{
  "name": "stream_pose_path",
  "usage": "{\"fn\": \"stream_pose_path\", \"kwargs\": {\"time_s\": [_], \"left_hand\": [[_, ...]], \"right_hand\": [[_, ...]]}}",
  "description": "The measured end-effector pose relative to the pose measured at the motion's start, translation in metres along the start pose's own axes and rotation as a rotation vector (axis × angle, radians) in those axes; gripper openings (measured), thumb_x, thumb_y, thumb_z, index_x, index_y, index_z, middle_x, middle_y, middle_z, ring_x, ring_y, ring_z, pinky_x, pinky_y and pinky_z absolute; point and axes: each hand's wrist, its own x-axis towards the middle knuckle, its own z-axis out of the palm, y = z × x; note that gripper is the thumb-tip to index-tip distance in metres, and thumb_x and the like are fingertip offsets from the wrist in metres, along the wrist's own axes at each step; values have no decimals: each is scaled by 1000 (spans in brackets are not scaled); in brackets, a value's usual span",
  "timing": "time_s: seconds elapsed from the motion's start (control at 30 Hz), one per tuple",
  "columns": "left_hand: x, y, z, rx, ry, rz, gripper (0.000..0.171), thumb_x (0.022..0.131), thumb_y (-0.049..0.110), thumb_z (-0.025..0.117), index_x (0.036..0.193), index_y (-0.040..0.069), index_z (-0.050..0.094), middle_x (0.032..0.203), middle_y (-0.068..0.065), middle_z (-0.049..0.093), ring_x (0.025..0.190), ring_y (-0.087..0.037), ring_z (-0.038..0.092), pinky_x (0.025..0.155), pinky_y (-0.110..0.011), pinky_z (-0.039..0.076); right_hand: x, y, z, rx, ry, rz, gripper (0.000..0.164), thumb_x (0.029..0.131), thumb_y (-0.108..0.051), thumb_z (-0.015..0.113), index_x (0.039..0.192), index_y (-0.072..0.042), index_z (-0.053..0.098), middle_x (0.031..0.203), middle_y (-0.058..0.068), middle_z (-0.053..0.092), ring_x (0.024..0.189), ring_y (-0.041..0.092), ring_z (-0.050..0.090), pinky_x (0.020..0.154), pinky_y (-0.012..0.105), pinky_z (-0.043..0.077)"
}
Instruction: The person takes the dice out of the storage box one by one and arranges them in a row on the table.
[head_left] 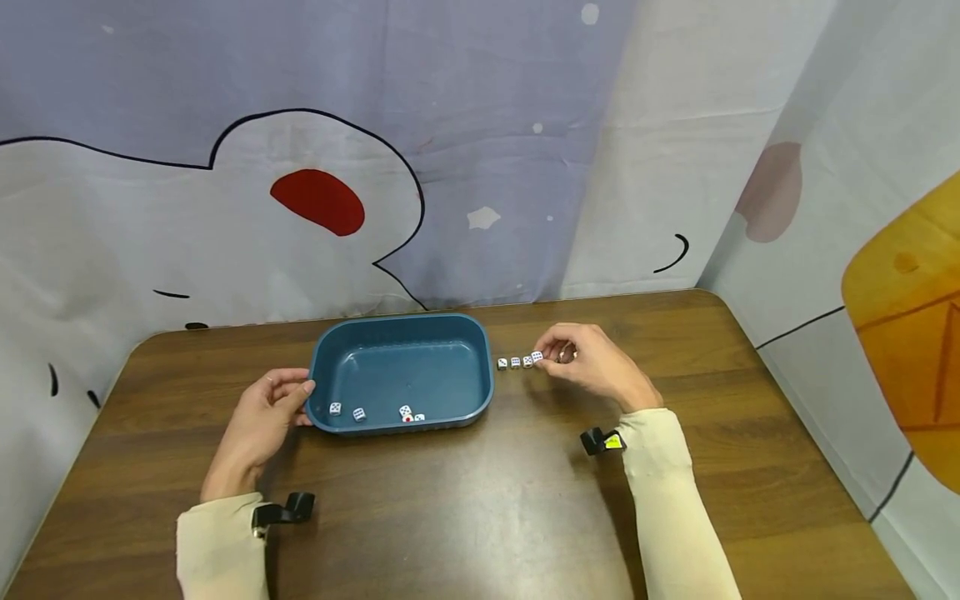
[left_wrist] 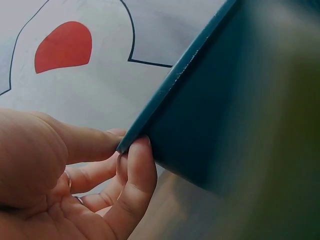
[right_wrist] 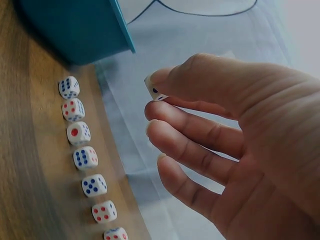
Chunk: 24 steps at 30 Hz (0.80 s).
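Observation:
A blue-green tray [head_left: 405, 327] sits toward the back of the table. My left hand [head_left: 264, 414] pinches the tray's left rim between thumb and fingers; the left wrist view shows the rim [left_wrist: 165, 90] in that pinch. Several white dice [head_left: 359, 413] lie along the near side inside the tray. To its right, my right hand [head_left: 588, 358] pinches one die [right_wrist: 154, 90] between thumb and forefinger, raised above the table. Beneath it runs a row of dice [right_wrist: 85, 157] with red and blue dots, partly hidden by the hand in the head view.
The brown wooden table [head_left: 465, 517] ends at the back against a printed cloth [head_left: 480, 150]. A second cloth wall [head_left: 817, 392] borders the right side. Black wrist cameras [head_left: 285, 509] sit on both cream sleeves.

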Motion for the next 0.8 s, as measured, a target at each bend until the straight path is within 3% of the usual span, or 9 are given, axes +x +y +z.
{"fn": "stream_pose_path", "kwargs": {"time_s": [0.5, 0.8], "left_hand": [[-2, 0, 0, 25, -2, 14, 43, 101, 24, 49, 134, -3, 43, 102, -11, 59, 74, -8, 61, 68, -26, 59], [-2, 0, -1, 19, -9, 18, 44, 101, 24, 49, 134, -4, 43, 98, -6, 59, 73, -7, 60, 67, -25, 59]], "right_hand": [[-5, 18, -9, 32, 22, 49, 10, 83, -12, 74, 92, -12, 70, 81, -1, 67, 76, 16, 61, 71, 31, 54], [-8, 27, -17, 41, 25, 110, 9, 84, -12, 73, 93, -13, 70, 84, 1, 67, 79, 18, 61, 75, 32, 54]]}}
